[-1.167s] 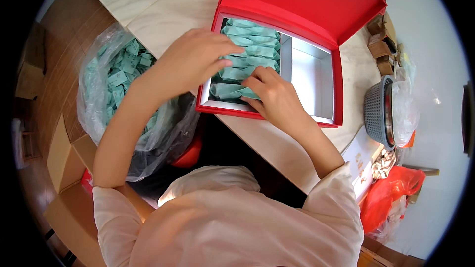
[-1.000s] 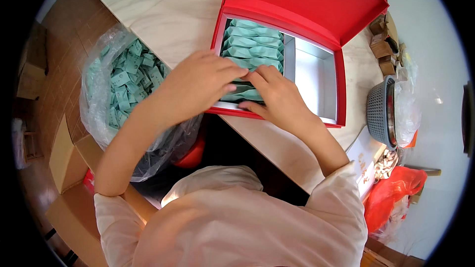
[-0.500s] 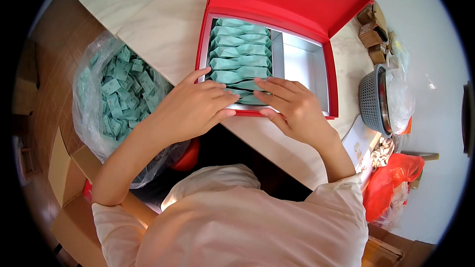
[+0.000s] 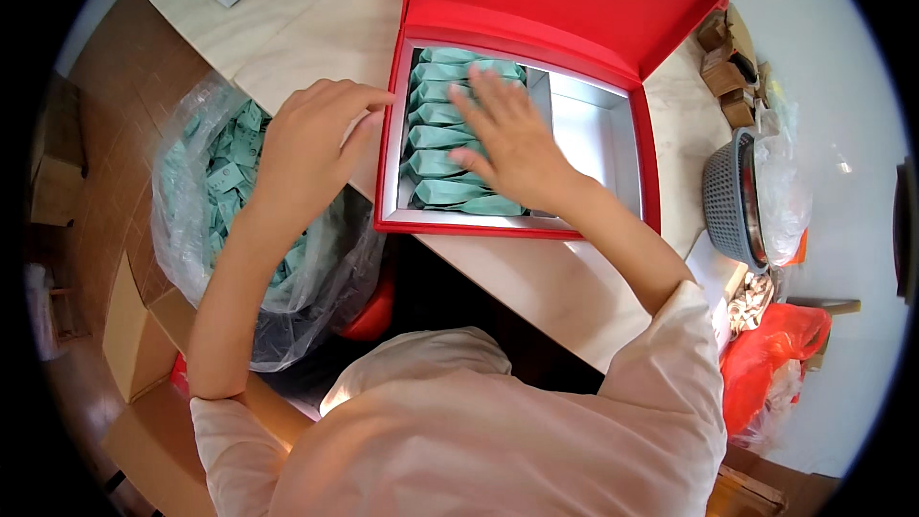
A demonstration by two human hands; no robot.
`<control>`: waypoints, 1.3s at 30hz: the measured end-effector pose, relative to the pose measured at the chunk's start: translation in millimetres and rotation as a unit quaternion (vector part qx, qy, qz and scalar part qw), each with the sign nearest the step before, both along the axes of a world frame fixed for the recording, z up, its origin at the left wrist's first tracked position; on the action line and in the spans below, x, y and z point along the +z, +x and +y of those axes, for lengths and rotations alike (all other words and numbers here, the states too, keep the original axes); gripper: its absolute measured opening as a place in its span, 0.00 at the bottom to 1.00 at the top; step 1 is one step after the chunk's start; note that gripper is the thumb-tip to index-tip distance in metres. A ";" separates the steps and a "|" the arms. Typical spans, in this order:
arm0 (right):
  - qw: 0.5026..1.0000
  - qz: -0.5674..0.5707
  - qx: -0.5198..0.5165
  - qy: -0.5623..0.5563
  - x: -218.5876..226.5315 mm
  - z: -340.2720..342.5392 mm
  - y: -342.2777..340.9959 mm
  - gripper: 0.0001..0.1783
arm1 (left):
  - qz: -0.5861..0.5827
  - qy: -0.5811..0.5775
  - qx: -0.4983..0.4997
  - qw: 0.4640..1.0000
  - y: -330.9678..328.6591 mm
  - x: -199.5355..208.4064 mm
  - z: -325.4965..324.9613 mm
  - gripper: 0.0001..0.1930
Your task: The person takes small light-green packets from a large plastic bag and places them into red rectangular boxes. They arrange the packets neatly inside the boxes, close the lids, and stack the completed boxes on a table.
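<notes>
— How is the right hand (image 4: 507, 139) held?

— It is held palm down with fingers spread apart, above the row of pale-green, creased packets (image 4: 433, 139); whether they are touched cannot be told. Beneath and left of that hand, they are lined up inside an open, red, rectangular, silver-lined box (image 4: 450, 229).

— And the left hand (image 4: 316, 134)?

— It is held just beside the box, thumb and fingers slightly parted. Below it, loose green packets (image 4: 230, 172) are gathered in a clear plastic bag (image 4: 182, 254).
</notes>
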State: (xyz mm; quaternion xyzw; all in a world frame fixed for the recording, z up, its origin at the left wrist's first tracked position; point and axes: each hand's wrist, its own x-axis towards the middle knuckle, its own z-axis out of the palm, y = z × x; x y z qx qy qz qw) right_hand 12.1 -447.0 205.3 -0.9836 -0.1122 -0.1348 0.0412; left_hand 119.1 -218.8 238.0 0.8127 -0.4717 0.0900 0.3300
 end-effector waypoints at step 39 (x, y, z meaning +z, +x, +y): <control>0.998 0.032 0.001 0.055 -19.8 -26.1 48.5 0.35 | 0.000 -0.001 0.031 1.000 77.3 -50.4 -88.1 0.05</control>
